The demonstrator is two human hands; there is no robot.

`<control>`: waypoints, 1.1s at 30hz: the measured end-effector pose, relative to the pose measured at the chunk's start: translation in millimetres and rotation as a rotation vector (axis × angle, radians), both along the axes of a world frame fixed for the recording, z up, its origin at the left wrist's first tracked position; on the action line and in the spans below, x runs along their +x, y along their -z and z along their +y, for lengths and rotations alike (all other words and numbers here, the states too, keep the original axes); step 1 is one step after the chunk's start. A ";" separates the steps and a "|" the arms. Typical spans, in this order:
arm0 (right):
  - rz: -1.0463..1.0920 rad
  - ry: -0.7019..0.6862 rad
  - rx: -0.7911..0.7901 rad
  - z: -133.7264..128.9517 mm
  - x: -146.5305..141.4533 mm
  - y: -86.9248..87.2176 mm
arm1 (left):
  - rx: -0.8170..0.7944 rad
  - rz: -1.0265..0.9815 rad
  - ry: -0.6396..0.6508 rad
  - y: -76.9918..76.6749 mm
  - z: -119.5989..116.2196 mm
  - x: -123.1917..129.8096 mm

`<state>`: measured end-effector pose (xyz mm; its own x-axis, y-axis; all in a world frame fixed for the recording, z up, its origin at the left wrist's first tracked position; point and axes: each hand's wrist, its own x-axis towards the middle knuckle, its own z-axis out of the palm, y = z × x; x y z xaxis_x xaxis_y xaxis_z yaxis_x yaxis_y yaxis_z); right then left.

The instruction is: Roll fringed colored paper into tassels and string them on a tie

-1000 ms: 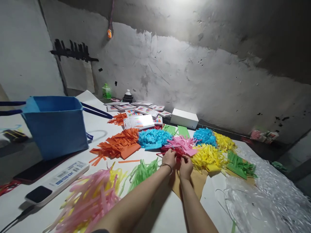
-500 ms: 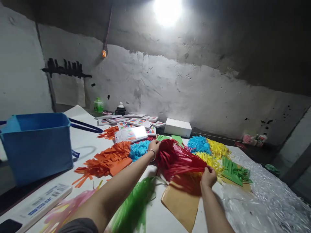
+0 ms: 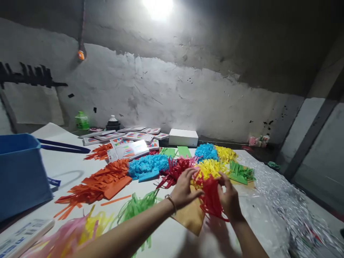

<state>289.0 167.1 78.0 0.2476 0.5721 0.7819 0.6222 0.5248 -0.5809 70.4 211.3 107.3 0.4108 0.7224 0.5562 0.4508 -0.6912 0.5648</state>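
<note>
My right hand pinches a bright red tissue paper fringe, which hangs down beside its fingers. My left hand, with a bracelet at the wrist, is just left of that red piece. Its thumb is spread away from the fingers and no held thing shows in it. Behind the left fingers lies a darker red fringe bundle. A sheet of brown paper is partly covered by the hands. Yellow fringe lies just beyond the fingertips.
Blue fringe and orange fringe lie to the left, green fringe nearer. A blue bin stands far left. Printed boxes and a white box sit at the back. Clear plastic and silvery strands spread on the right.
The stretched dark red fringe has left my hands and lies on the table. My hands have come closer together, with a smaller bright red piece in the right. The view has turned right.
</note>
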 end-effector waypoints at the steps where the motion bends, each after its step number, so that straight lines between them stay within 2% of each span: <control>1: -0.064 -0.051 0.000 -14.8 -10.4 -1.4 | 0.054 0.021 0.070 -2.0 -20.8 7.9; 3: -0.132 -0.108 0.002 -43.4 -26.6 -2.3 | 0.129 0.058 0.152 -5.0 -54.1 16.8; 6: -0.206 -0.072 0.010 -80.4 -40.7 1.7 | 0.128 0.059 0.165 -3.8 -87.5 12.4; 9: -0.354 -0.039 0.038 -108.9 -46.9 10.0 | 0.118 0.034 0.173 0.3 -118.2 -8.1; 12: -0.415 0.013 0.079 -132.3 -45.8 16.1 | 0.048 0.053 0.309 -1.3 -149.3 -35.9; 14: -0.425 0.073 0.115 -146.9 -42.4 15.9 | -0.078 0.003 0.382 -5.7 -162.5 -51.8; 16: -0.498 0.081 0.161 -160.5 -40.2 12.7 | -0.253 -0.157 0.335 -9.7 -166.2 -59.7; 19: -0.643 0.029 0.246 -177.4 -41.4 6.9 | -0.598 -0.388 0.269 -9.6 -159.3 -53.8; 22: -0.693 -0.027 0.283 -188.5 -43.2 7.4 | -0.869 -0.400 0.395 -2.3 -153.6 -38.7; 25: -0.699 -0.035 0.274 -193.3 -40.5 16.7 | -0.987 -0.452 0.498 6.5 -158.5 -30.7; 28: -0.664 0.023 0.249 -192.2 -36.7 30.1 | -1.070 -0.586 0.552 15.2 -171.9 -29.4; 31: -0.667 0.065 0.205 -186.3 -33.4 39.5 | -1.302 -0.727 0.697 26.3 -191.4 -23.5; 33: -0.684 0.083 0.186 -181.7 -27.4 38.8 | -1.467 -0.777 0.777 34.5 -206.6 -14.4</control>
<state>261.5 -14.6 39.2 -0.2960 0.4150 0.8603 0.8576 0.5121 0.0480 56.1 4.7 72.8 0.8393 0.5392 -0.0699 -0.3210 0.5952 0.7366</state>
